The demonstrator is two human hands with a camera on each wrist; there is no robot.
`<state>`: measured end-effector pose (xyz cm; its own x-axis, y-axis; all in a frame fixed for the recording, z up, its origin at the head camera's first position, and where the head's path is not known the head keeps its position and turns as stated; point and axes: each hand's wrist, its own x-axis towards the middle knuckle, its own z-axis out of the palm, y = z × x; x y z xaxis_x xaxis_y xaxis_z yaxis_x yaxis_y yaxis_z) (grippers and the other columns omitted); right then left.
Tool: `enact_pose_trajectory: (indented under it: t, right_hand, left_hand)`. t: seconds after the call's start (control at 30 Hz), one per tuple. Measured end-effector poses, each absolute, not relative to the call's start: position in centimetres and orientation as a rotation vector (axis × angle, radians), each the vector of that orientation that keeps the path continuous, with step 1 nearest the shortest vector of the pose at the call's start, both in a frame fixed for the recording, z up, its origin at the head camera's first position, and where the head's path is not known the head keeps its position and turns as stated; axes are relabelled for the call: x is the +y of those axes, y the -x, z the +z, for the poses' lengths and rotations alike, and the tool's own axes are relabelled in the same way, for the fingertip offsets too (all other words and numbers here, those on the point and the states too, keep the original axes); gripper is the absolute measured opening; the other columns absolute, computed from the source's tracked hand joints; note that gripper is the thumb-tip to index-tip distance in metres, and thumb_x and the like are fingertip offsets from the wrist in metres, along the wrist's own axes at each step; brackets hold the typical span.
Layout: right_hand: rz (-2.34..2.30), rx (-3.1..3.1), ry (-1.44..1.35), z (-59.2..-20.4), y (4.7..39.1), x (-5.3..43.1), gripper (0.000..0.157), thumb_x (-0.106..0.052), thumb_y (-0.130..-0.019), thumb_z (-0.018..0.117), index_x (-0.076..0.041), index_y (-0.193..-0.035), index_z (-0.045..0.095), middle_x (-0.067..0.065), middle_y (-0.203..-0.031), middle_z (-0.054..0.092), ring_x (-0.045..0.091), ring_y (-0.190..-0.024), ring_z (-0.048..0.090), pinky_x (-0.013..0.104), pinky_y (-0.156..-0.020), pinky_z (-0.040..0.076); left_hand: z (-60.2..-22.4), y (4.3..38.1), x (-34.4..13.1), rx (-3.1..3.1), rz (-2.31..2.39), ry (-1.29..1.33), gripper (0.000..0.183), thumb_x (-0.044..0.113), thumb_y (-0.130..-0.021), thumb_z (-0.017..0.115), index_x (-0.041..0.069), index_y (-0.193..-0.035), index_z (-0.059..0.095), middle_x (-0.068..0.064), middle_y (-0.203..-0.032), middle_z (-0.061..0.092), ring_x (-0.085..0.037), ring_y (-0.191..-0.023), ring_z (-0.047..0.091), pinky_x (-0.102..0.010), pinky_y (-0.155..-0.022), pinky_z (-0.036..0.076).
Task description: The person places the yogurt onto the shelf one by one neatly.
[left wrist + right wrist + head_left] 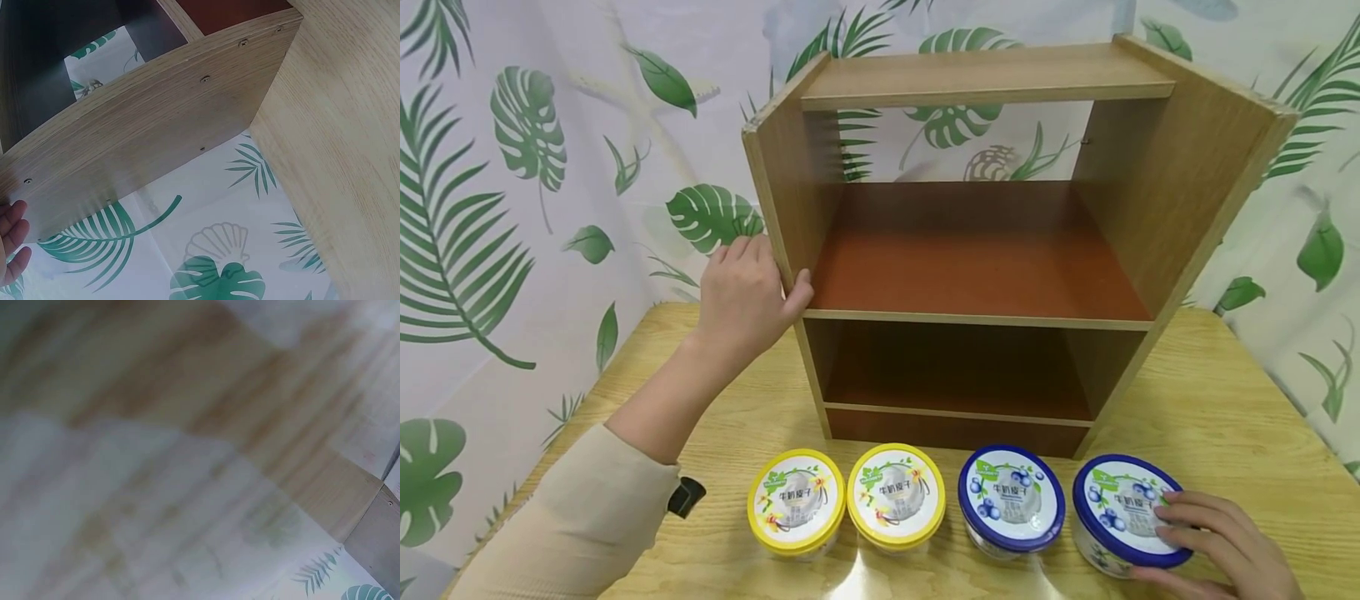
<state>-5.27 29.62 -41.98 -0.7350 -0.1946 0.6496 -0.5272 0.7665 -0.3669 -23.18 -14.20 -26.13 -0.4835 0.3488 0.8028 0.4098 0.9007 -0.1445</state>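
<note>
A wooden shelf unit with reddish-brown boards stands on the table. My left hand grips its left side panel, thumb at the front edge and fingers along the outside; in the left wrist view, fingertips rest against that panel. At the lower right, my right hand holds the rightmost blue-lidded tub, fingers over the lid and thumb low at its near side. Another blue-lidded tub and two yellow-lidded tubs line up to its left.
The wood-grain table runs under everything. Behind it hangs a white backdrop printed with green leaves. The tubs stand close before the shelf's base. Blur covers most of the right wrist view.
</note>
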Motion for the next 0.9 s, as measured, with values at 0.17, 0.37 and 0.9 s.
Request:
enact_pose_trajectory:
  t: [0.17,0.37,0.9]
  right_hand:
    - [0.656,-2.328,-0.596,-42.5,5.7,30.0,0.047,-0.039,-0.043,0.091,-0.019,-0.081,0.071,-0.001,-0.093,0.066,-0.009,-0.109,0.047,0.001,-0.094,0.028]
    - [0.677,-2.18,-0.706,-43.3,6.2,30.5,0.049,-0.06,-0.065,0.074,-0.012,-0.077,0.07,0.003,-0.087,0.067,-0.005,-0.107,0.051,0.004,-0.093,0.032]
    - [0.647,-2.212,-0.601,-43.1,5.6,30.1,0.052,-0.067,-0.071,0.061,-0.016,-0.064,0.066,-0.002,-0.075,0.061,-0.008,-0.096,0.047,0.002,-0.091,0.031]
  left_hand:
    - [-26.1,23.1,-14.2,-2.122,-0.076,0.543,0.035,0.027,-0.083,0.058,-0.006,-0.073,0.052,-0.02,-0.065,0.056,-0.038,-0.069,0.057,-0.047,-0.065,0.046]
    - [-26.1,23.1,-14.2,-2.119,-0.064,0.542,0.036,0.028,-0.083,0.057,-0.006,-0.073,0.052,-0.019,-0.064,0.056,-0.038,-0.068,0.057,-0.046,-0.065,0.046]
    - [-26.1,23.2,-14.2,-2.121,-0.056,0.545,0.036,0.027,-0.084,0.057,-0.006,-0.073,0.052,-0.019,-0.063,0.055,-0.037,-0.069,0.057,-0.046,-0.066,0.046]
